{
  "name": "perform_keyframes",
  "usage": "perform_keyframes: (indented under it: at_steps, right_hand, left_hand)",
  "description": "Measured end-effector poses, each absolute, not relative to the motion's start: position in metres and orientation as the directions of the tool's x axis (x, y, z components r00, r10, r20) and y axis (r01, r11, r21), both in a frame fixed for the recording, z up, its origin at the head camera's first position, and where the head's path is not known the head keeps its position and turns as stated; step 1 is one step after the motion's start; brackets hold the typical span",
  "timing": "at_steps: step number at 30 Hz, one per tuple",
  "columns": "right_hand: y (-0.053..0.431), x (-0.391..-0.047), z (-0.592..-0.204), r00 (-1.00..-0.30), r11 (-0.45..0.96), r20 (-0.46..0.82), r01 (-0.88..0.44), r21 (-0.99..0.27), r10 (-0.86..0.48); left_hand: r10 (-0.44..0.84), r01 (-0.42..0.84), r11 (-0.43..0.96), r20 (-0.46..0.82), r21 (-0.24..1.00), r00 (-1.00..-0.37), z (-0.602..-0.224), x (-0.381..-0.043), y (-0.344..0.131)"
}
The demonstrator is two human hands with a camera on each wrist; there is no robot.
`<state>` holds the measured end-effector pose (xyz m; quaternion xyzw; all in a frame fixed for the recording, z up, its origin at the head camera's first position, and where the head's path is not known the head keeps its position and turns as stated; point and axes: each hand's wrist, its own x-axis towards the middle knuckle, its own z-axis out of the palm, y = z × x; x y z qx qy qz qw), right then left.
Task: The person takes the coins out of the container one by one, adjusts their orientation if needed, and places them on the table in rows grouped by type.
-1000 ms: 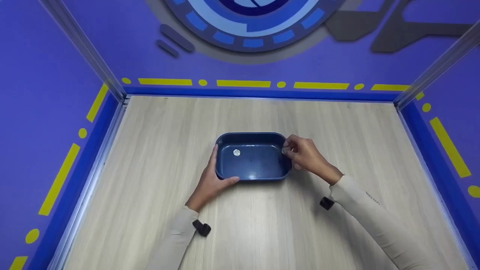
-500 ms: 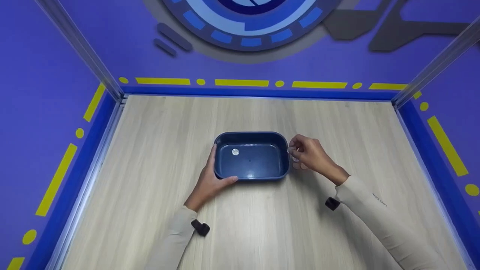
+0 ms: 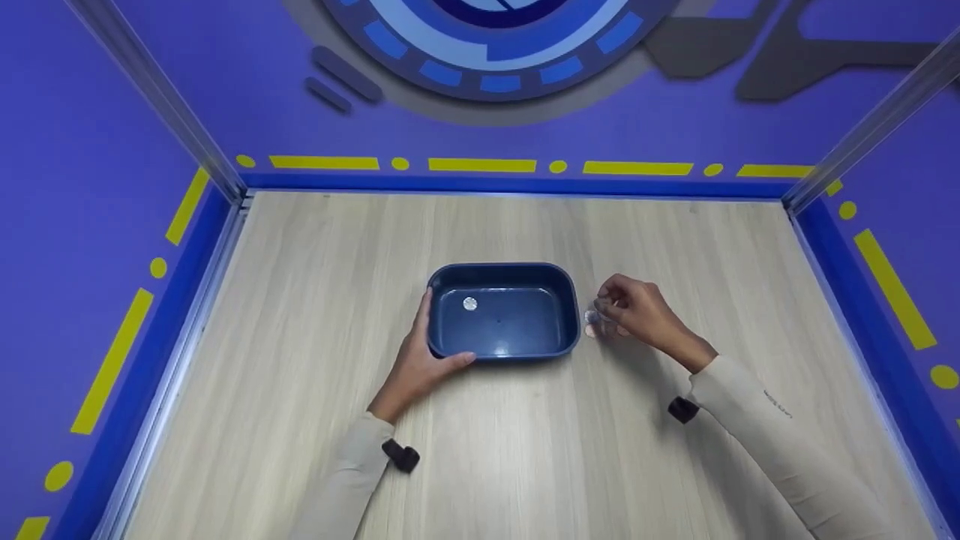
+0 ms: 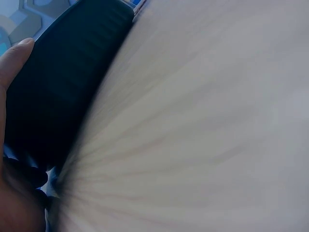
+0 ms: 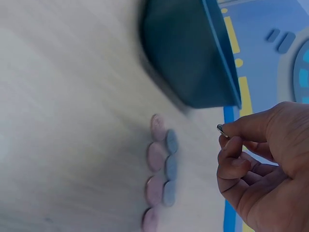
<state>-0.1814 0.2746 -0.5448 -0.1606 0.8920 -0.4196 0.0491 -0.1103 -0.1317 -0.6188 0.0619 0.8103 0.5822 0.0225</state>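
Note:
My left hand (image 3: 420,364) grips the left end of a dark blue plastic box (image 3: 525,358), its thumb over the front rim. In the left wrist view, the thumb (image 4: 15,62) lies against the box wall (image 4: 63,82). One silver coin (image 3: 470,304) lies inside, left of the middle. To the right of the box, my right hand (image 3: 639,311) pinches a thin coin (image 5: 221,129) between thumb and forefinger. Below that hand, several coins lie flat on the table in two rows, pinkish coins (image 5: 154,157) beside greyish blue coins (image 5: 171,167). From the head, the hand partly covers them.
The pale wood table (image 3: 315,300) is enclosed by a purple back wall (image 3: 420,135) and side walls with yellow marks. Metal posts (image 3: 161,97) stand in the corners. A small black camera (image 3: 401,455) sits on each wrist.
My right hand has moved away from the box's right rim, further to the right, still pinching a coin. Some coins on the table have come into sight. The left hand and box keep their place.

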Motion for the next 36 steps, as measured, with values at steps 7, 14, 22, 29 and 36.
perform_keyframes:
  at_steps: [7, 14, 22, 29, 36]
  right_hand:
    - [0.289, -0.181, -0.556, -0.955, 0.652, 0.024, -0.220, -0.726, -0.296]
    - [0.305, -0.180, -0.565, -0.965, 0.665, 0.004, -0.184, -0.724, -0.263]
    - [0.318, -0.178, -0.572, -0.968, 0.647, -0.031, -0.142, -0.749, -0.249]
    - [0.329, -0.177, -0.576, -0.973, 0.641, -0.055, -0.104, -0.760, -0.223]
    - [0.335, -0.177, -0.580, -0.972, 0.655, -0.070, -0.097, -0.750, -0.223]
  left_hand:
    - [0.129, 0.089, 0.325, 0.049, 0.942, -0.990, -0.618, -0.110, -0.131]
    - [0.126, 0.087, 0.329, 0.047, 0.941, -0.991, -0.617, -0.110, -0.131]
    - [0.125, 0.085, 0.323, 0.047, 0.943, -0.991, -0.618, -0.110, -0.131]
    - [0.127, 0.086, 0.331, 0.045, 0.940, -0.991, -0.617, -0.109, -0.131]
    - [0.124, 0.076, 0.342, 0.036, 0.937, -0.992, -0.618, -0.110, -0.131]
